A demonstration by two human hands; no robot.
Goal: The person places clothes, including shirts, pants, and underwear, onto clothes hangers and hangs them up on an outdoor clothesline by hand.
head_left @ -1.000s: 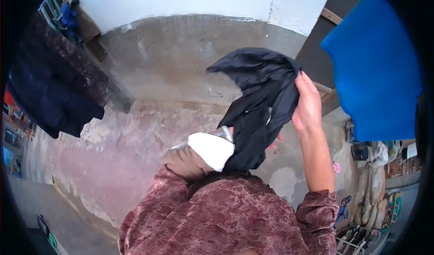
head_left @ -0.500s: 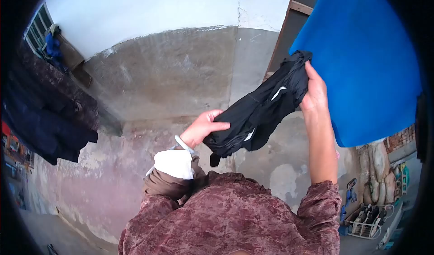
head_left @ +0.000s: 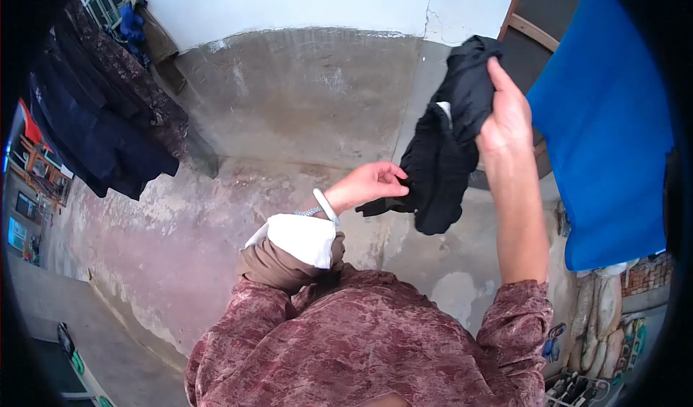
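Note:
A black garment [head_left: 451, 143] with a small white patch hangs bunched in front of me; its exact kind cannot be made out. My right hand [head_left: 507, 118] grips its upper part, the thumb lying over the cloth. At its lower left edge, my left hand [head_left: 372, 183] pinches the fabric between thumb and fingers. A white bangle and a coiled band circle the left wrist, below which a white cuff [head_left: 299, 239] is turned back. To the right of my right hand hangs a large blue cloth [head_left: 610, 133].
Dark clothes [head_left: 108, 125] hang at the left. Ahead stands a wall [head_left: 303, 89], white above and grey below. The worn concrete floor [head_left: 173, 241] spreads underneath. Sacks [head_left: 595, 327] and a wire rack [head_left: 577, 391] holding shoes are at the lower right.
The garment has gone from stretched sideways to hanging more steeply, its lower part drooping. My left hand has moved right and slightly up, closer to my right hand. The view has shifted.

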